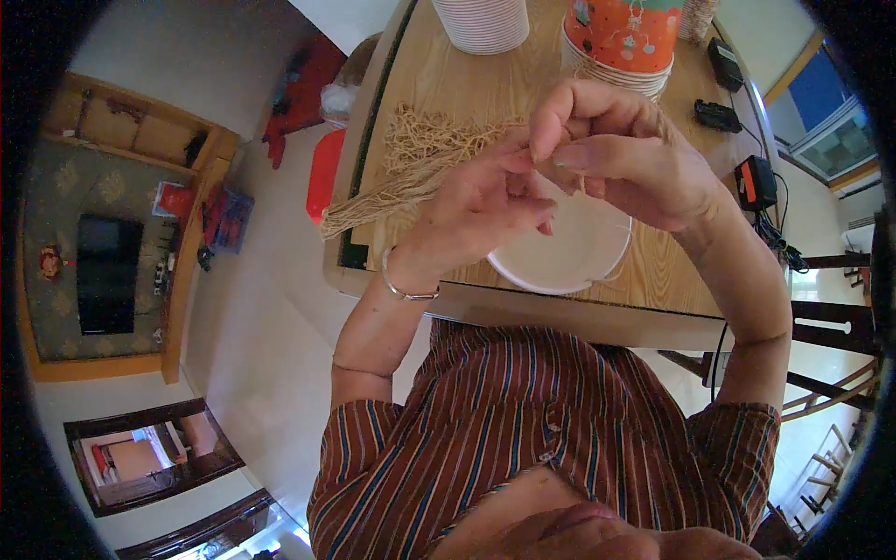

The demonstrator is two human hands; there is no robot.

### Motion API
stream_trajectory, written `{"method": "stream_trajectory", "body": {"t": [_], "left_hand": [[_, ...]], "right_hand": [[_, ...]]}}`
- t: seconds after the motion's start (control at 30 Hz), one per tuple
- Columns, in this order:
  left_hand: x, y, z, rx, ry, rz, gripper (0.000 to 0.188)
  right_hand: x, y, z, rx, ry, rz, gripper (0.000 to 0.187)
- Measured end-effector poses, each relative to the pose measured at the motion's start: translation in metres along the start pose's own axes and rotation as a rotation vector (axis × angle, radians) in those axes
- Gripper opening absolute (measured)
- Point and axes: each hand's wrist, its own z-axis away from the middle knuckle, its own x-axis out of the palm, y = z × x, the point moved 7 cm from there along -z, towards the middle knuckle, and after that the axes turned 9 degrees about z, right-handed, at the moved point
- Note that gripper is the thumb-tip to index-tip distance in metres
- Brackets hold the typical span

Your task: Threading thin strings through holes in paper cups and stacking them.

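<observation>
Close together over a white paper bucket [560, 252], both of my hands are raised with their fingertips pinched. A thin strand of beige twine seems to run between them, though the fingers hide most of it. My left hand [476, 201], with a bracelet at the wrist, has its thumb and forefinger closed and the other fingers curled. My right hand [635, 154] bends its fingers and thumb together at the same spot. Below them the bucket stands open side up near the table's front edge, a bit of twine at its rim. Left of it lies a loose bundle of beige twine [420, 168].
On the wooden table [667, 271] stand a stack of white paper buckets [481, 23] and a stack with an orange printed bucket [621, 37]. Black chargers [756, 182] with cables lie along the right edge. A red stool [326, 173] stands left of the table, dark chairs [831, 327] right.
</observation>
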Motion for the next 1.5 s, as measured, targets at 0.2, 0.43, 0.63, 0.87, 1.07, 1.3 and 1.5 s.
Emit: {"method": "stream_trajectory", "body": {"t": [0.2,0.43,0.63,0.87,1.07,1.3,1.5], "left_hand": [[0.005,-0.011,-0.002,-0.078,-0.056,-0.081,0.022],[-0.008,0.003,0.007,-0.024,0.056,-0.286,0.019],[-0.02,0.004,0.01,-0.063,0.093,-0.236,0.018],[-0.021,-0.001,0.013,-0.085,0.067,-0.269,0.016],[-0.026,0.004,0.018,-0.059,0.112,-0.332,0.017],[-0.028,-0.005,0.02,-0.101,0.11,-0.067,0.027],[-0.021,-0.012,0.015,-0.091,0.16,-0.001,0.032]], "right_hand": [[0.009,0.002,-0.002,0.029,-0.065,-0.088,0.01],[-0.001,0.007,0.001,-0.079,-0.077,-0.092,0.013],[-0.008,0.017,0.001,-0.052,-0.054,-0.046,0.012],[-0.005,0.022,-0.005,-0.071,-0.063,-0.187,0.012],[-0.017,0.03,-0.001,-0.069,-0.042,-0.16,0.013],[-0.005,0.023,-0.003,-0.025,0.038,-0.18,0.008],[-0.001,0.024,-0.006,-0.03,0.015,-0.22,0.009]]}}
